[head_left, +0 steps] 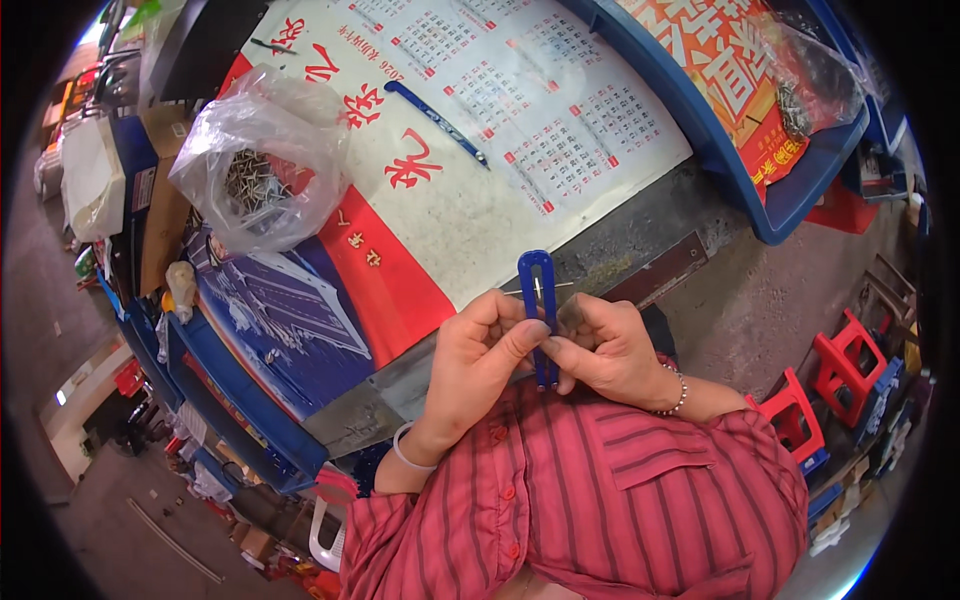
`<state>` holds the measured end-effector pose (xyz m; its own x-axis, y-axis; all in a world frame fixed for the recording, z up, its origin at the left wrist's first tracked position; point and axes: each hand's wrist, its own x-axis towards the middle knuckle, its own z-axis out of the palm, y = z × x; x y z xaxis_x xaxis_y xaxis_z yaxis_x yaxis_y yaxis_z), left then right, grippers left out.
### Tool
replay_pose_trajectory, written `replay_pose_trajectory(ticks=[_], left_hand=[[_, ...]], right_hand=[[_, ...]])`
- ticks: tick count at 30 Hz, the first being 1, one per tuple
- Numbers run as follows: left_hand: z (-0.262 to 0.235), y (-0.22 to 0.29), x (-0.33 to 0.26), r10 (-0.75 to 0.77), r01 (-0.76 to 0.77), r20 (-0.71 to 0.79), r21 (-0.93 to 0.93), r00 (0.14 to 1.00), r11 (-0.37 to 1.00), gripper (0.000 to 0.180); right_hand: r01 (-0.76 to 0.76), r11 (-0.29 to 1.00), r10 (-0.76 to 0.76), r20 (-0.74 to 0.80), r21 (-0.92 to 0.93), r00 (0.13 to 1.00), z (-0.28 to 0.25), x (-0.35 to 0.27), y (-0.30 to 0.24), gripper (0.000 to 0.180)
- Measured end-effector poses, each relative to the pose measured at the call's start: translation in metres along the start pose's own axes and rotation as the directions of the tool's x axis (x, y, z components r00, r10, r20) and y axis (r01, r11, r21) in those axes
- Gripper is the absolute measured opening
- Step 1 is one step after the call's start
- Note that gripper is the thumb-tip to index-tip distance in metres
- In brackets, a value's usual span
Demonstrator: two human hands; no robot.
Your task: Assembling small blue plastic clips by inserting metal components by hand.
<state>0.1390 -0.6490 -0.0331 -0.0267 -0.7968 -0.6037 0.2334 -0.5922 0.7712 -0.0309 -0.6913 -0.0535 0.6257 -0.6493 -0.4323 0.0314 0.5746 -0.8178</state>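
both hands meet on a blue clip [538, 300] — a narrow u-shaped plastic piece standing upright. left hand [478, 355] pinches its lower part, thumb pressed across the front, fingers curled behind. right hand [608, 350] closes on the same lower part from the other side, fingertips touching the left thumb. a thin metal pin [540, 290] crosses the clip's slot, its ends poking out either side. the clip's bottom end shows just above the red striped shirt [600, 490].

the clip sits just off the near edge of the calendar sheet [480, 190] that covers the table. on the sheet, beyond the clip, lies a second blue strip [436, 122] — flat, slanted. left of the clip, on the sheet's far left part, a clear bag [262, 150] of small metal parts. a blue tray [790, 190] lies right of the sheet. red stools [840, 370] stand on the floor, well right of the clip.
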Motion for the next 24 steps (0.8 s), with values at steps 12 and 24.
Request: replay_pose_trajectory(ticks=[12,24], left_hand=[[-0.005,-0.007,0.006,-0.026,0.022,-0.022,-0.152,0.999,0.988,0.010],[-0.044,-0.028,-0.050,0.059,-0.156,-0.302,-0.308,0.951,0.939,0.008]], right_hand=[[-0.062,0.998,0.063,0.071,-0.020,0.996,-0.005,0.013,-0.011,0.014],[-0.190,0.970,0.227,0.274,-0.153,0.935,0.055,0.037,0.002,0.016]])
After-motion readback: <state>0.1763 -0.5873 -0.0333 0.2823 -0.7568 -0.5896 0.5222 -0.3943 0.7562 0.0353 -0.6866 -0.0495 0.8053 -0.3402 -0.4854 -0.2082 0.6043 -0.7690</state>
